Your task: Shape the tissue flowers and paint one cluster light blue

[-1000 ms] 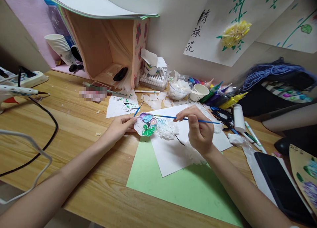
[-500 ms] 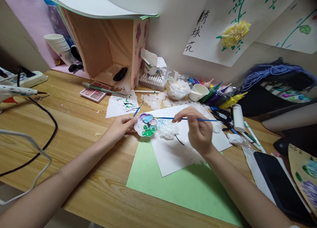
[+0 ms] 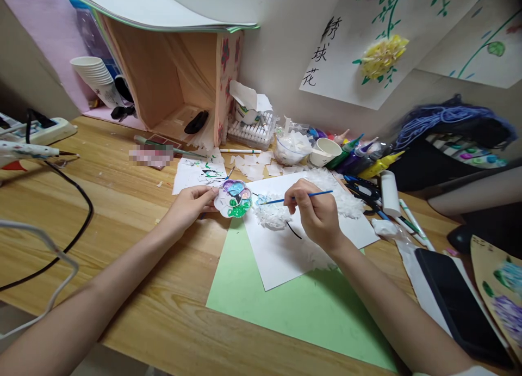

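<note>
Your left fingers [image 3: 207, 193] pinch the palette [image 3: 233, 198]; right of it, your right fingers [image 3: 291, 196] clamp 1 paintbrush [image 3: 312, 195] (a blue one).

Item: white sheet [image 3: 346, 87], upper right of the frame, bore three handwritten black Chinese characters [image 3: 321, 52], set vertically, reading "绣球花"; a black scribble adjoined the topmost. Item: tan card [image 3: 498, 281], lower right, carried small dark marks, illegible. Item: white tub [image 3: 246, 116], upper middle, showed lettering too small to read.
</note>
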A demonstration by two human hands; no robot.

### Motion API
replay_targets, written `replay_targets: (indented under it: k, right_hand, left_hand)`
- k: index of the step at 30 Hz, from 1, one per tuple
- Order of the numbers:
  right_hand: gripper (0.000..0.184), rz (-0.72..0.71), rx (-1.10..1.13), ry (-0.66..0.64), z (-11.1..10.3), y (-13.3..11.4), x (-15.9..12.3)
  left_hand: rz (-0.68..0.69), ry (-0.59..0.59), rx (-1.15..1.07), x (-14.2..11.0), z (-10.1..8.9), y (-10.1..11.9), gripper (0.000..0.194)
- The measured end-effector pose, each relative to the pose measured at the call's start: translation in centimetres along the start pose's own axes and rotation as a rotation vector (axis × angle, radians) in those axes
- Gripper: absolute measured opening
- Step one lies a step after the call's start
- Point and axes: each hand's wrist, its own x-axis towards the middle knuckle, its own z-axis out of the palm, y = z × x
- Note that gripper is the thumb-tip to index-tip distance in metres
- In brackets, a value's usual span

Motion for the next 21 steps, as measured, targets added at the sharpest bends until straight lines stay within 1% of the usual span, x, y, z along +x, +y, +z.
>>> replay_targets:
  k: [7, 13, 19, 21]
  right_hand:
    - [0.036, 0.037, -0.015, -0.048, 0.36, 0.43, -0.04]
    - [0.036, 0.022, -0.016, -0.007, 0.04, 0.37, 0.02]
    - [0.035, 0.018, -0.025, -0.04, 0.2, 0.34, 0.02]
    - [0.034, 0.016, -0.045, -0.031, 0.18, 0.36, 0.05]
  left_hand:
    - [0.01, -0.02, 0.012, 0.01, 0.03, -0.21, 0.035]
    - [0.008, -0.023, -0.003, 0.12, 0.0, -0.44, 0.034]
    - [0.006, -0.034, -0.009, 0.16, -0.07, -0.51, 0.035]
    - [0.004, -0.032, -0.01, 0.16, -0.08, -0.53, 0.035]
